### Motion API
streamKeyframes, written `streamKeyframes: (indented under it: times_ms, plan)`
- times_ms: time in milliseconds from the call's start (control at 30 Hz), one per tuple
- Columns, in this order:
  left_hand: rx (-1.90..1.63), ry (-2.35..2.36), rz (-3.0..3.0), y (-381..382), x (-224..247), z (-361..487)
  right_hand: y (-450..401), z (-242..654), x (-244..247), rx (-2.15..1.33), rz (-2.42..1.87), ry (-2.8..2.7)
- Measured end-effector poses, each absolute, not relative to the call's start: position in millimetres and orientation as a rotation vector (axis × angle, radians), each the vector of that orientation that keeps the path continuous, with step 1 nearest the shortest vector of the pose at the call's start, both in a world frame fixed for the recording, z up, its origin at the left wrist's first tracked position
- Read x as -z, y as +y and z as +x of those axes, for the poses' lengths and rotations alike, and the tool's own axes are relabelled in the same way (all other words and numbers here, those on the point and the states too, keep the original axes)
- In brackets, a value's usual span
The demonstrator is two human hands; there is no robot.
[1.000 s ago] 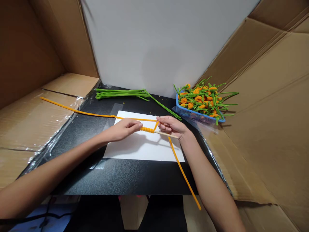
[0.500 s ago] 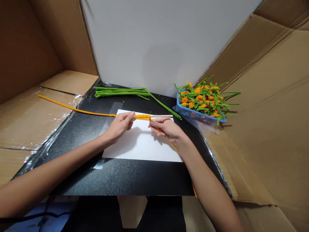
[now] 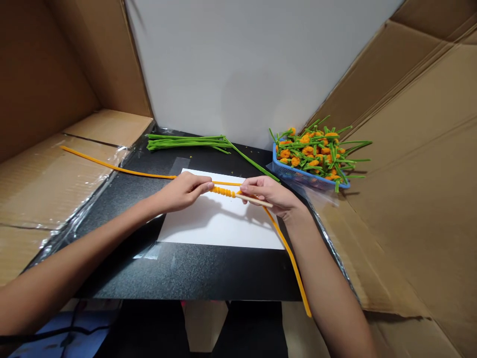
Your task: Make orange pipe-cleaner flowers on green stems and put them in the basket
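Note:
Over the white paper (image 3: 216, 228), my left hand (image 3: 186, 190) pinches the left end of a coil of orange pipe cleaner (image 3: 224, 192) wound round a thin wooden stick (image 3: 257, 200). The stick's bare end slants down to the right, below my right fingers. A straight orange strand runs above the coil between both hands. My right hand (image 3: 270, 194) is closed on the orange pipe cleaner near the coil's right end; its loose tail hangs past the table's front edge. Another orange length stretches left from my left hand onto the cardboard.
A bundle of green pipe cleaners (image 3: 186, 142) lies at the back of the black table (image 3: 208, 273). At the back right stands a blue basket (image 3: 309, 175) heaped with orange pieces on green stems. Cardboard walls (image 3: 417, 164) flank both sides.
The stick and coil have tilted, their right end now lower and nearer me. My right hand has shifted slightly right and up, and the orange tail has swung into fuller view.

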State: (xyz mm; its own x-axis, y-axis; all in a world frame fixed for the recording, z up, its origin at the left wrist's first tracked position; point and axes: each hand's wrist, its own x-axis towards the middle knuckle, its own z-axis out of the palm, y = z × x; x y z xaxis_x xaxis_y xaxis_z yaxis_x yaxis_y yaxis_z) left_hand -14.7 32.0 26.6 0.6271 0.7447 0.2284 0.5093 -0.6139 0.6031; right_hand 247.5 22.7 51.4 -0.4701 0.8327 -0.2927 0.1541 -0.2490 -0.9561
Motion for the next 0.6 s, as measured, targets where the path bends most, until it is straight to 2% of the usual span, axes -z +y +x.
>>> streamKeyframes:
  times_ms: [167,300,433,600]
  plan:
    - [-0.467,1.091,2.719,33.0,-25.4,-22.4,19.2,241.7,-47.1,-1.697,-1.274,-1.639]
    - [-0.421,1.175,2.907,31.4,-20.9,-22.4,16.2,227.9,-36.1,-1.419,-1.381,-1.756]
    - [-0.464,1.193,2.967,31.7,-16.8,-20.9,17.3,220.1,-28.4,-1.149,-1.300,-1.855]
    - [-0.549,1.070,2.976,37.2,-3.4,-20.0,19.8,223.7,-28.2,-1.161,-1.174,-1.898]
